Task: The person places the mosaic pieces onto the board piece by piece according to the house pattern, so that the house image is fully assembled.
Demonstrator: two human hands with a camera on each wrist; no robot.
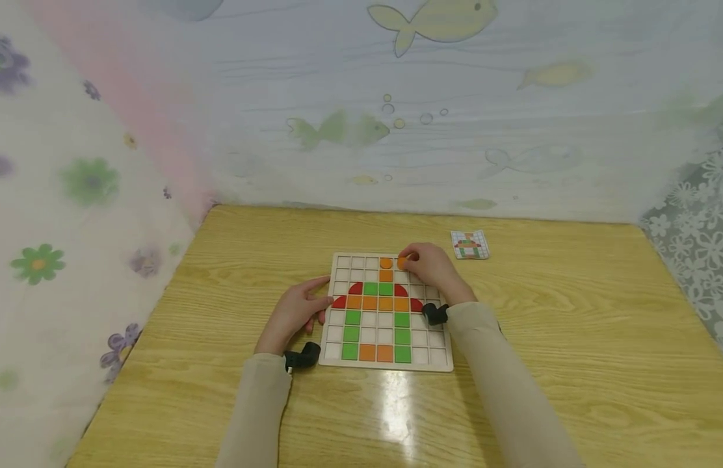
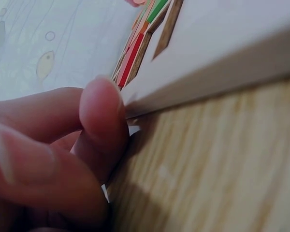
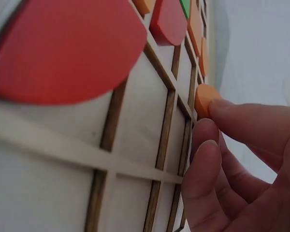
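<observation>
A square wooden grid board [image 1: 368, 319] lies on the table, with flat coloured pieces in its cells. My right hand [image 1: 430, 265] is at the board's top row and pinches a rounded orange piece [image 3: 206, 100] at a cell there; its fingers partly cover the piece. Left of it sits an orange round piece [image 1: 386, 263], above an orange square [image 1: 386, 276]. Red rounded pieces [image 3: 70, 48], green squares [image 1: 352, 333] and more orange squares fill other cells. Along the left edge, my left hand [image 1: 294, 310] touches the board's side with relaxed fingers [image 2: 102, 104].
A small pattern card [image 1: 469, 245] with a similar coloured figure lies beyond the board, to the right. The wooden table [image 1: 221, 260] meets a fish-patterned wall covering [image 1: 338, 162] at the back. Black wrist cameras [image 1: 303, 356] sit near both cuffs.
</observation>
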